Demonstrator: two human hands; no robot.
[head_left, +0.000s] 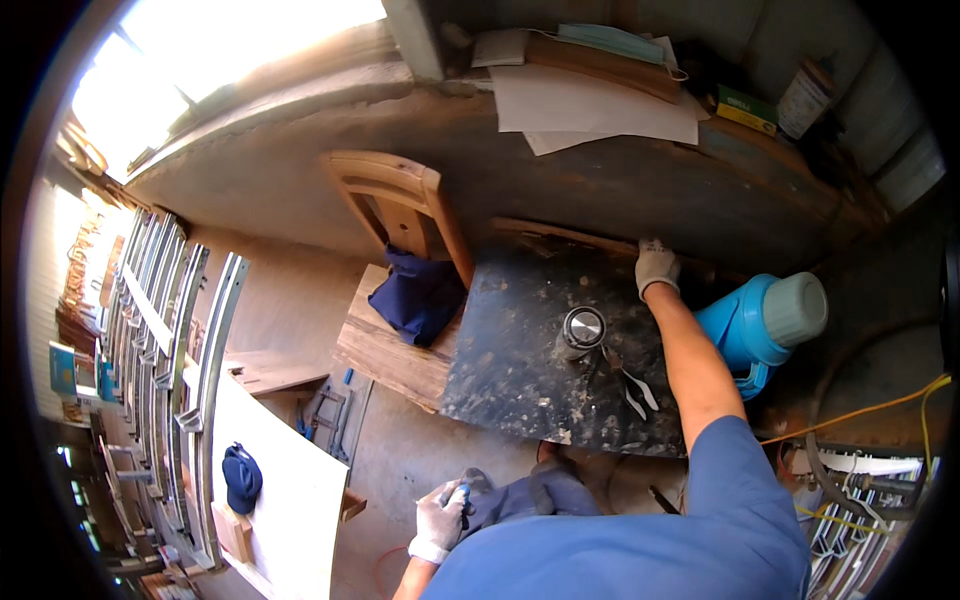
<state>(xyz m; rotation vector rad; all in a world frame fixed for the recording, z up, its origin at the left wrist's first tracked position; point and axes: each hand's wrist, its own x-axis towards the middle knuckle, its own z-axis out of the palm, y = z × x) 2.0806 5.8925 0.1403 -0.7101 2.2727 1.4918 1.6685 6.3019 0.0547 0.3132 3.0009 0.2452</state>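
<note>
My left hand (438, 518), in a pale work glove, is held low over my lap. Its fingers are closed around a small dark item with a bit of blue, too small to name. At the far edge of the black tabletop (510, 370), my right hand (656, 268), also gloved, rests beside a wooden strip (560, 234). Its fingers look curled; whatever they grip is hidden. A steel flask (583, 328) stands mid-table. Pliers with pale handles (637, 392) lie near it. Right of my forearm is a blue water jug (738, 322) with a grey lid.
A wooden chair (400, 205) with a dark blue cloth (418, 293) stands left of the table. A white board (300, 480) holds a blue cap (242, 478), beside metal rails (215, 350). Papers (590, 103) lie on the ledge. A yellow cable (850, 412) runs at right.
</note>
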